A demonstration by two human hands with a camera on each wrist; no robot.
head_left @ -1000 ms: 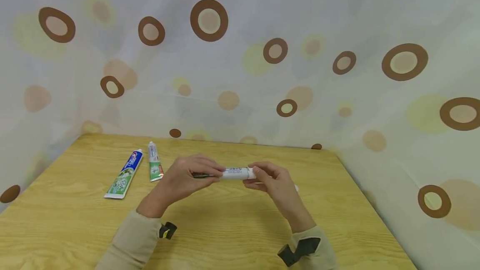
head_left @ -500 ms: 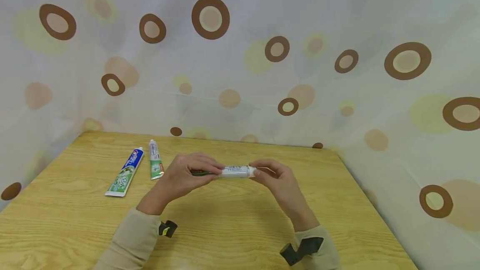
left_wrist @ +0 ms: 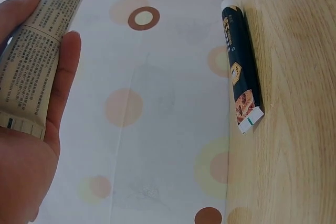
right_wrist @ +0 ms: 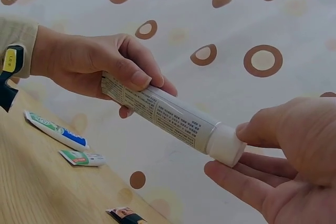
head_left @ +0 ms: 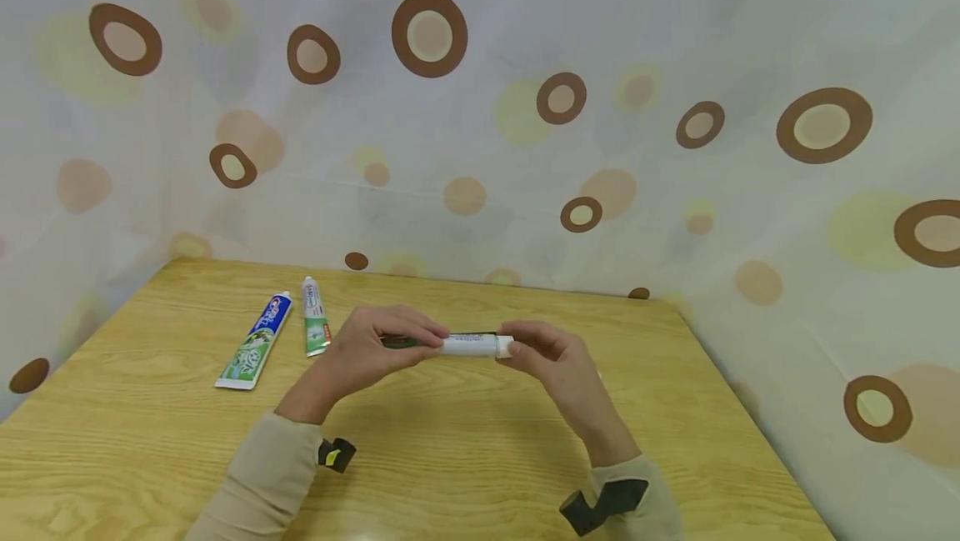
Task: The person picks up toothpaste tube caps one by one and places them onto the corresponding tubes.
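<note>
A white toothpaste tube [head_left: 468,346] is held level above the table between both hands. My left hand [head_left: 378,345] grips its flat tail end, thumb on one side and fingers on the other. At the other end, my right hand [head_left: 551,362] pinches the white cap [right_wrist: 227,145] between thumb and fingers. The cap sits on the tube in the right wrist view. Small printed text covers the tube's back, seen in the left wrist view too. Part of the tail lies hidden in the left palm.
On the wooden table [head_left: 435,458], a blue and green toothpaste tube [head_left: 255,343] and a smaller white and green tube [head_left: 316,318] lie at the left. A dark tube [left_wrist: 241,64] with a white cap lies near the patterned curtain [head_left: 465,132] behind the table.
The held tube has turned slightly about its length, its coloured lettering shifting out of view. The right fingers have shifted on the cap. Both hands stay in nearly the same place.
</note>
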